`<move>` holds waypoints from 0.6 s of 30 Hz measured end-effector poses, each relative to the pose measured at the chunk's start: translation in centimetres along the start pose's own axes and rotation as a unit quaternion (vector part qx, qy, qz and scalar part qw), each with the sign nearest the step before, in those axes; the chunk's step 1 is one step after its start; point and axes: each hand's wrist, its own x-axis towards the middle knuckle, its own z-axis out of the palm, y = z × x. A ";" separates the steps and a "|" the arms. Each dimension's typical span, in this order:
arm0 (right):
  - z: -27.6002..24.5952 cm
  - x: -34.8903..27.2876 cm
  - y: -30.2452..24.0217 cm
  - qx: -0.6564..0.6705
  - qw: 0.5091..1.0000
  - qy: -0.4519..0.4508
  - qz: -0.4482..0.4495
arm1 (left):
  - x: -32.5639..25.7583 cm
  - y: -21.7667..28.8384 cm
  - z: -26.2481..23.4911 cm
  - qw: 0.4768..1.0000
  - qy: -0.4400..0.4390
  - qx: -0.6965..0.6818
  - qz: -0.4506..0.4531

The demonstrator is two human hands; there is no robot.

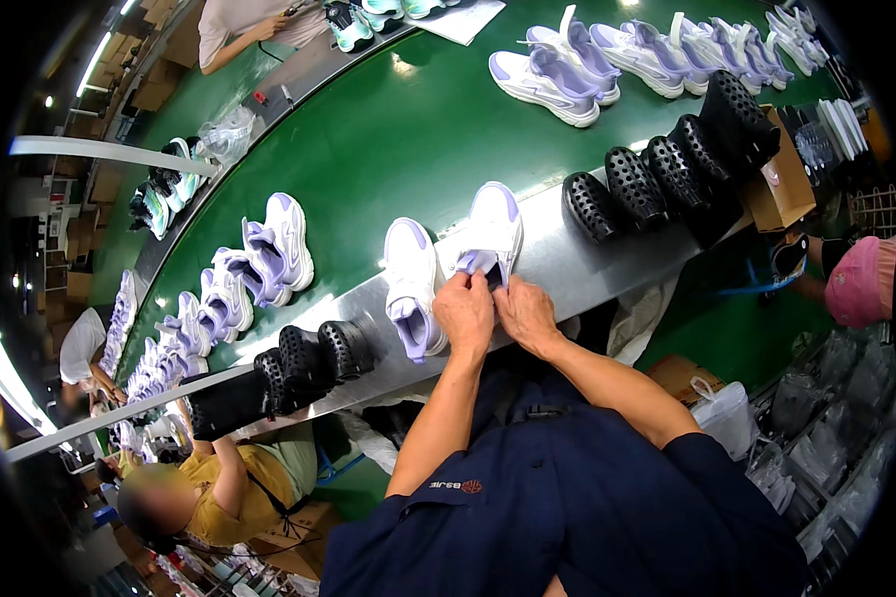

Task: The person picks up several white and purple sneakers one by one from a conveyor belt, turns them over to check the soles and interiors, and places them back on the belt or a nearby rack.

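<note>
A white and lavender sneaker (496, 221) lies on the metal ledge (558, 249) in front of me, toe pointing away. My left hand (464, 312) pinches the left side of its opening, near the tongue. On the other side of the opening, my right hand (529, 314) has its fingers closed on the collar edge. The fingertips partly hide the inside of the shoe. Just left of it rests a matching sneaker (410, 261), also toe away, with no hand on it.
Black perforated shoe-shaped forms (635, 189) line the ledge at right, others (344, 348) at left. More sneakers stand on the green conveyor belt (358, 149), in rows at left (287, 239) and far right (553, 85). A person in yellow (219, 488) works at lower left. A cardboard box (782, 189) stands right.
</note>
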 end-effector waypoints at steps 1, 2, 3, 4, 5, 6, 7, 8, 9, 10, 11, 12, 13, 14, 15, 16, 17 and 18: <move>-0.1 0.0 0.3 -0.002 1.000 -0.001 -0.005 | -0.3 0.4 -0.6 1.000 -0.014 0.008 0.015; -0.2 0.0 0.5 -0.004 1.000 -0.002 -0.011 | -0.6 -0.1 -0.3 0.998 -0.006 0.030 0.048; -0.2 -0.4 0.3 0.000 0.998 0.010 -0.054 | -0.9 -1.1 0.1 0.996 0.005 0.053 0.078; -0.3 -0.5 0.2 -0.011 0.997 0.005 -0.070 | -1.2 -1.4 0.3 0.991 0.016 0.073 0.108; -0.4 -0.5 0.1 -0.023 0.996 0.000 -0.086 | -1.7 -1.7 0.6 0.989 0.027 0.069 0.128; -0.5 -0.6 0.2 -0.035 0.994 -0.006 -0.100 | -1.8 -1.7 0.8 0.987 0.032 0.075 0.135; -0.5 -0.6 0.3 -0.042 0.993 -0.008 -0.106 | -1.9 -1.7 0.9 0.986 0.037 0.082 0.143; -0.6 -0.5 0.3 -0.049 0.992 -0.010 -0.112 | -2.0 -1.7 1.0 0.984 0.043 0.089 0.149; -0.7 -0.4 0.4 -0.056 0.991 -0.011 -0.117 | -2.1 -1.5 1.0 0.982 0.046 0.082 0.162; -0.7 -0.3 0.5 -0.044 0.992 -0.009 -0.118 | -2.1 -1.3 0.8 0.980 0.048 0.075 0.175; -0.6 -0.3 0.5 -0.033 0.992 -0.007 -0.119 | -2.1 -1.1 0.7 0.978 0.051 0.067 0.188; -0.5 -0.3 0.6 -0.021 0.992 -0.006 -0.120 | -2.0 -1.1 0.6 0.981 0.042 0.075 0.176; -0.2 -0.1 1.3 0.032 0.990 -0.025 -0.135 | -1.8 -1.0 0.6 0.982 0.033 0.084 0.165; 0.0 0.4 2.4 0.084 0.984 -0.044 -0.149 | -1.7 -1.0 0.5 0.984 0.023 0.092 0.153; 0.0 0.8 3.3 0.135 0.975 -0.066 -0.163 | -1.8 -1.1 0.3 0.992 0.004 0.055 0.116; -1.2 1.1 3.0 0.229 0.968 -0.075 -0.074 | -1.5 -1.3 -0.1 0.997 -0.009 0.016 0.078; -2.6 1.4 2.8 0.318 0.944 -0.084 0.017 | -1.2 -1.5 -0.6 0.999 -0.021 -0.023 0.040; -4.4 1.5 1.9 0.400 0.905 -0.089 0.112 | -1.0 -1.3 -0.8 0.998 -0.026 -0.044 0.021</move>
